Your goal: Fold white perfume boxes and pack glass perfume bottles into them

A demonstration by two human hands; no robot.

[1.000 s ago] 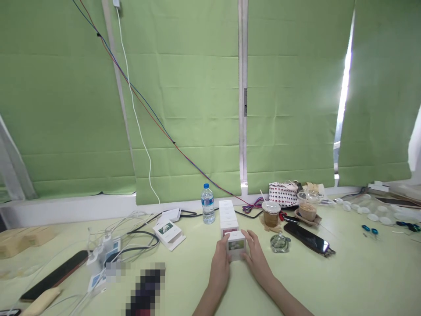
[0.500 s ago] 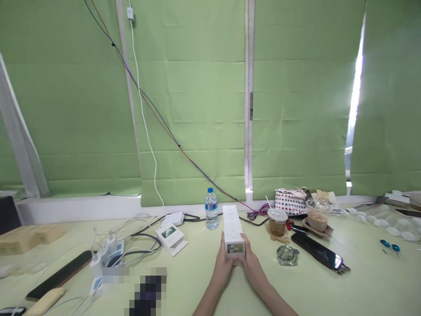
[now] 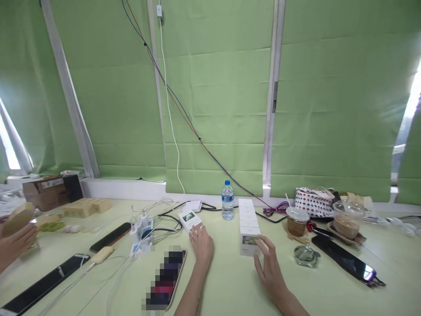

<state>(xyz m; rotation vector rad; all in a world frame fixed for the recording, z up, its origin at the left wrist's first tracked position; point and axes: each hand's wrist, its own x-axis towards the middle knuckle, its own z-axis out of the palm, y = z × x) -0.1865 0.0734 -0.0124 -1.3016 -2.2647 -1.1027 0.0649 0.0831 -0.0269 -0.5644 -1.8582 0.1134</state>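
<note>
- Green fabric blinds (image 3: 213, 101), creased and matte, hang behind a smooth, pale yellow-green table (image 3: 237, 289); clock directions run from the person's seat, twelve straight ahead.
- At one o'clock stands a straight row of white boxes (image 3: 249, 219), flat-topped and square-edged; the nearest shows a printed picture. Their contents are hidden.
- The right hand (image 3: 271, 267) is open, fingers spread, its fingertips at the right front edge of the nearest box.
- The left hand (image 3: 201, 245), well apart from the right, has its fingers on the near end of a loose white box (image 3: 189, 218) at eleven; how firmly cannot be told.
- At twelve, a clear plastic bottle (image 3: 227, 202) with a blue cap holds clear liquid.
- Around two, a lidded cup (image 3: 297, 224) with a straw holds brown drink; beyond it, a clear cup (image 3: 345, 224) holds something light brown.
- Behind the cups sits a patterned white bag (image 3: 314, 202).
- At ten, a brown cardboard box (image 3: 48, 193) stands; nearer nine, another person's hand (image 3: 19, 243) holds something rounded and yellowish.
</note>
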